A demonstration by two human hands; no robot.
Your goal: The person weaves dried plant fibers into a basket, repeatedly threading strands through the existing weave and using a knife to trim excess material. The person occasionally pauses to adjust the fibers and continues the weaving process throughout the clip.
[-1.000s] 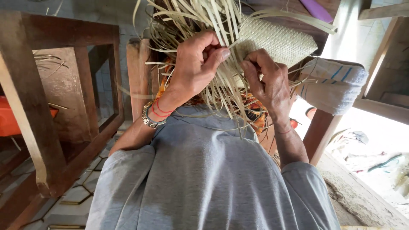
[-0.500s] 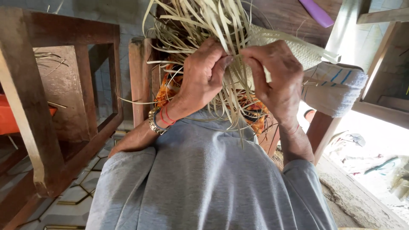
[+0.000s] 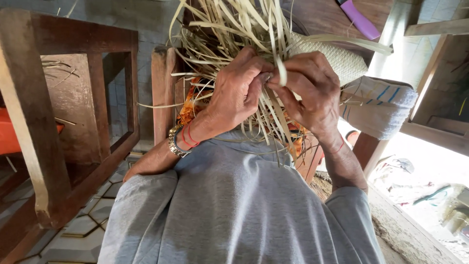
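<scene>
I see a wooden chair frame [image 3: 73, 122] left of my left hand [image 3: 239, 93]. Both it and my right hand [image 3: 312, 93] pinch pale straw strips [image 3: 229, 34] of woven work [image 3: 332, 61] between them.

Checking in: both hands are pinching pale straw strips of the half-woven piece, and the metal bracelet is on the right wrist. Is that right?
Not quite. In the head view the metal bracelet sits on the left wrist, beside red threads. The rest holds: the left hand and right hand both pinch the pale straw strips of the half-woven piece.
</scene>
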